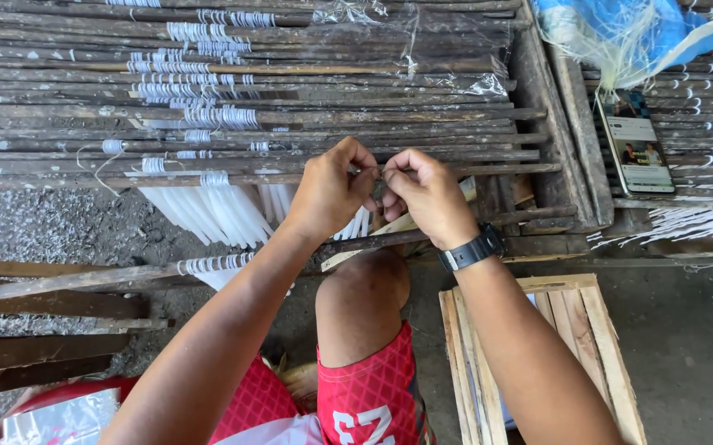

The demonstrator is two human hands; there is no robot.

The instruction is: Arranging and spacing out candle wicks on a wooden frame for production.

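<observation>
While left hand and right hand pinch perhaps a small dark piece, blue plastic bag upper right.

- Smartphone, screen lit, lying flat on slats at 2 o'clock, just below blue plastic sheet.
- Blue plastic sheet w/ white strands spilling off it, top right at 1 o'clock.
- Small wooden crate, pale slats, on the ground at 4 o'clock.
- Clear plastic film, crumpled, on the rack top at 12 o'clock.
- Loose planks, weathered, stacked at 8 o'clock over gravelly ground.
- Red shorts w/ white print, bottom centre at 6 o'clock; bare knee above them.
- Black wristwatch approx centre, slightly toward 4 o'clock.
- Clear plastic bag at 7 o'clock corner.
</observation>
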